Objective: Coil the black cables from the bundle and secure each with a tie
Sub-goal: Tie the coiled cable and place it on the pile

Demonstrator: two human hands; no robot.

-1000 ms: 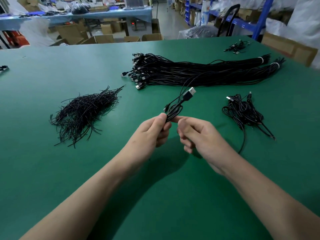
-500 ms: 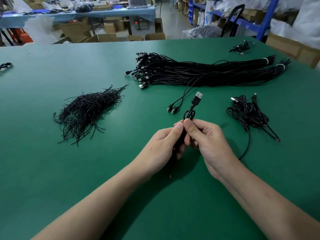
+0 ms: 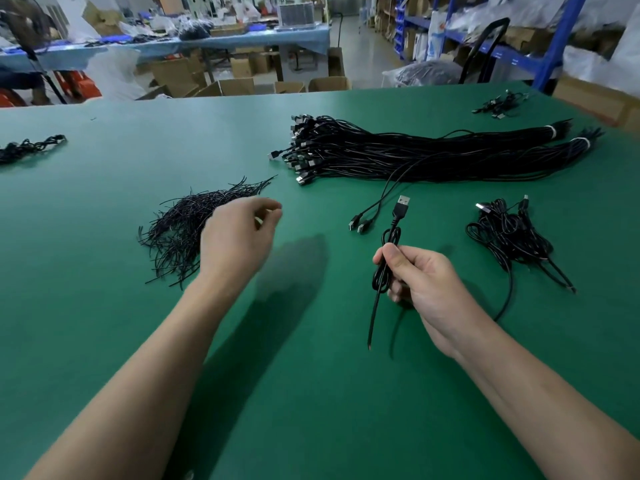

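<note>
My right hand (image 3: pixel 420 282) grips a coiled black cable (image 3: pixel 389 254), its USB plug pointing up and a loose end hanging toward me. My left hand (image 3: pixel 239 237) hovers with fingers apart and nothing in it over the right edge of the pile of black twist ties (image 3: pixel 187 223). The long bundle of black cables (image 3: pixel 415 154) lies across the far middle of the green table (image 3: pixel 311 375), plugs at its left end. One loose cable (image 3: pixel 377 202) trails out of the bundle, its two small plugs lying between my hands.
Several coiled cables (image 3: pixel 509 233) lie in a heap to the right of my right hand. Small cable clusters lie at the far left edge (image 3: pixel 27 147) and far right corner (image 3: pixel 500 105). Cardboard boxes, a workbench and blue shelving stand beyond the table.
My left hand has let go of the coil and moved left to the tie pile. My right hand keeps the coiled cable, now held alone.
</note>
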